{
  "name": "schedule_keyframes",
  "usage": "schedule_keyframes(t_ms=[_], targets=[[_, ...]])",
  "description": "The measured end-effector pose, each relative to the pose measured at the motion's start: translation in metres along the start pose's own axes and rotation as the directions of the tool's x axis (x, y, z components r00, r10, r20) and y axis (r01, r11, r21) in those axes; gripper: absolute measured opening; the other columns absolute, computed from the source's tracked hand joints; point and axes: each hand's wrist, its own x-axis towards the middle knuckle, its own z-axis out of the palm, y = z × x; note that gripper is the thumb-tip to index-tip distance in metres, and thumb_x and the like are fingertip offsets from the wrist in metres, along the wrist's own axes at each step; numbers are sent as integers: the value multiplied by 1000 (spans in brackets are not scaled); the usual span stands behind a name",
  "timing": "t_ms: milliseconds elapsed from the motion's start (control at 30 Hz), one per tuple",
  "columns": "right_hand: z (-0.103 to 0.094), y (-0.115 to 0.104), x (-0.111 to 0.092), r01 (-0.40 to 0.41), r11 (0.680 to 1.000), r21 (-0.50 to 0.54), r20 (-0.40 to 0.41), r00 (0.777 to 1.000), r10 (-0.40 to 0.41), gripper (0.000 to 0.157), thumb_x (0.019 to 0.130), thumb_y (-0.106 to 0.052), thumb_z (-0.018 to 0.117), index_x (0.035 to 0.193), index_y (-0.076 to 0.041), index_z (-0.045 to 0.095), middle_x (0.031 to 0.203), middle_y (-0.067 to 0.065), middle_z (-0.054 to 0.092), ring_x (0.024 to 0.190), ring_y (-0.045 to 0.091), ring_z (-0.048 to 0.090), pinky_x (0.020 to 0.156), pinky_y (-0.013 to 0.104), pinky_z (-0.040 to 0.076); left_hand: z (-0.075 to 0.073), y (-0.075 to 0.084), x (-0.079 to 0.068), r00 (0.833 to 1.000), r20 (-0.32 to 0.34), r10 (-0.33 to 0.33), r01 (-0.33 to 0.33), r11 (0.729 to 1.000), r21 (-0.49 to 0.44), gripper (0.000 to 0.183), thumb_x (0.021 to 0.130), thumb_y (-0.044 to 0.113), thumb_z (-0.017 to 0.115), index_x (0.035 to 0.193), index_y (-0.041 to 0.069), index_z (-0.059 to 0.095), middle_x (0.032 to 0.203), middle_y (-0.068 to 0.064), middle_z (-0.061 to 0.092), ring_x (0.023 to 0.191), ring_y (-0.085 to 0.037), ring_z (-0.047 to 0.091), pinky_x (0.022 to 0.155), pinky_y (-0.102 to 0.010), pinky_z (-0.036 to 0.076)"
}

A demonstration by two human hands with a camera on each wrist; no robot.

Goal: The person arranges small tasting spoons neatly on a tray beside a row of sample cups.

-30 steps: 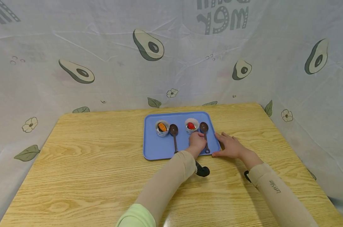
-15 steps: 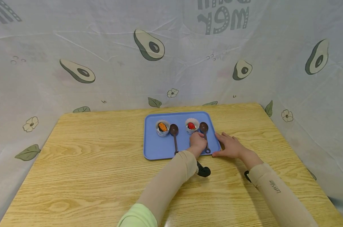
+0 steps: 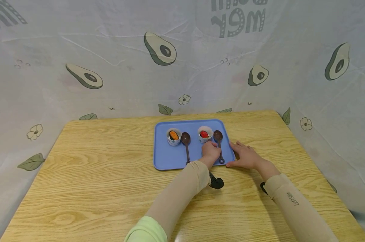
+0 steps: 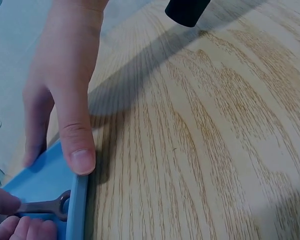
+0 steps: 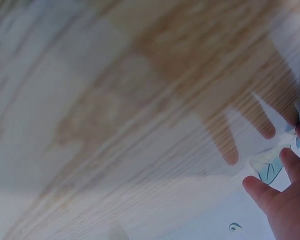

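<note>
On the blue tray (image 3: 167,161), the left hand (image 3: 211,153) has its fingers curled at the brown spoon (image 3: 218,136) on the right. In the left wrist view, the index finger and curled fingers (image 4: 27,229) lie to both sides of the spoon's dark handle (image 4: 42,206). The right hand (image 3: 247,157) rests around the tray's near right corner, thumb (image 4: 82,161) on the near rim. Its other fingers (image 5: 262,192) show spread in the right wrist view. Just beyond the left hand stands a paper cup (image 3: 204,139) with a red-topped piece (image 3: 204,134) in it.
Left on the tray stand another paper cup (image 3: 173,143) with an orange-topped piece (image 3: 174,135) and a second brown spoon (image 3: 186,138). The tray lies on a wooden table (image 3: 94,174) with a printed cloth (image 3: 125,77) behind it. A black wrist device (image 3: 216,182) hangs under the left forearm.
</note>
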Motion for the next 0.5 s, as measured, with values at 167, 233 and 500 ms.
schedule_keyframes(t_ms=[167, 233, 500], targets=[[-1, -3, 0, 1, 1000, 1, 4, 1000, -1, 102, 73, -56, 71, 146, 0, 27, 145, 23, 37, 135, 49, 24, 102, 71, 20, -10, -3, -1, 999, 50, 2, -1, 1000, -10, 12, 85, 15, 63, 92, 8, 69, 87, -6, 68, 76, -17, 62, 64, -24, 49], [-2, -5, 0, -1, 1000, 1, 3, 1000, 1, 102, 73, -56, 71, 146, 1, 26, 146, 23, 36, 135, 50, 24, 102, 71, 20, -17, -4, -2, 995, 96, 21, -20, 1000, -13, 15, 88, 18, 60, 94, 9, 70, 85, -6, 69, 69, -15, 60, 60, -23, 46], [-8, -7, -5, -31, 999, -12, -24, 999, 31, 96, 80, -57, 63, 147, 0, 24, 150, 25, 27, 137, 50, 17, 104, 71, 15, -73, -4, -11, 951, 200, 236, -240, 971, -3, 23, 93, 29, 56, 106, 13, 65, 96, -3, 67, 77, -14, 59, 64, -25, 46]])
